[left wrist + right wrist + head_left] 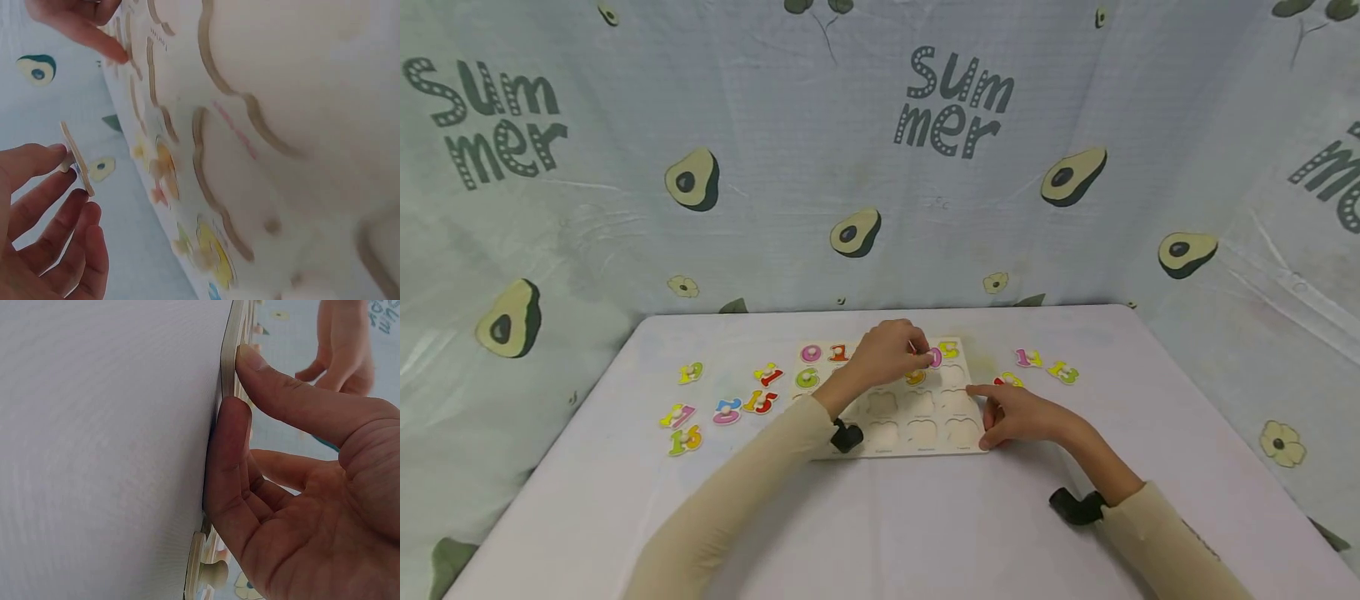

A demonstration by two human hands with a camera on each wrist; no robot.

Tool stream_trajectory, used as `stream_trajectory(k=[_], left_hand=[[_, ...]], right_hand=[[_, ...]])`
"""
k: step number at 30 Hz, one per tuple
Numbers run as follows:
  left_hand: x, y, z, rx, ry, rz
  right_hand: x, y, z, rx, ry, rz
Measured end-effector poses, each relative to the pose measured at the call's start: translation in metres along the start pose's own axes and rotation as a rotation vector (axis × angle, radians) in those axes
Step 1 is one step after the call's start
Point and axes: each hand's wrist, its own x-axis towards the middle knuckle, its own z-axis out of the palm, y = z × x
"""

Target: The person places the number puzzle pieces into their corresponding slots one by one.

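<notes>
A pale wooden number-puzzle board (900, 404) lies on the table, its shallow recesses partly filled with coloured numbers. Above its upper right part, my left hand (889, 352) pinches a puzzle piece (76, 159) between thumb and fingertips. A pink-purple 0 (936, 357) shows on this piece in the head view; in the left wrist view it is seen edge-on, held by its knob. At the near right corner, my right hand (1018, 417) holds the board's edge, with the thumb (253, 359) against it and other fingers curled beside.
Several loose number pieces lie left of the board, including a 16 (685, 440) and a 15 (760, 402). On the right are a 14 (1028, 358), a 13 (1063, 372) and a partly hidden piece (1008, 379). A patterned cloth (760, 167) hangs behind the white table (880, 525).
</notes>
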Motion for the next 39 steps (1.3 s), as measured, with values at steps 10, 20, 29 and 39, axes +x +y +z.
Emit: stream_trajectory(k=[10,20,29,39], left_hand=[[0.03,0.021,0.035,0.065,-0.114,-0.039],[0.035,0.029,0.043,0.14,-0.127,-0.065],[0.036,0.032,0.045,0.219,-0.135,-0.08],[0.035,0.031,0.048,0.206,-0.136,-0.072]], right_hand=[[0.001,0.003,0.0,-0.002,0.0,-0.01],[0.002,0.0,-0.001,-0.004,-0.005,-0.016],[0.002,0.004,-0.001,-0.013,-0.004,-0.012],[0.002,0.005,-0.001,-0.006,-0.006,-0.01]])
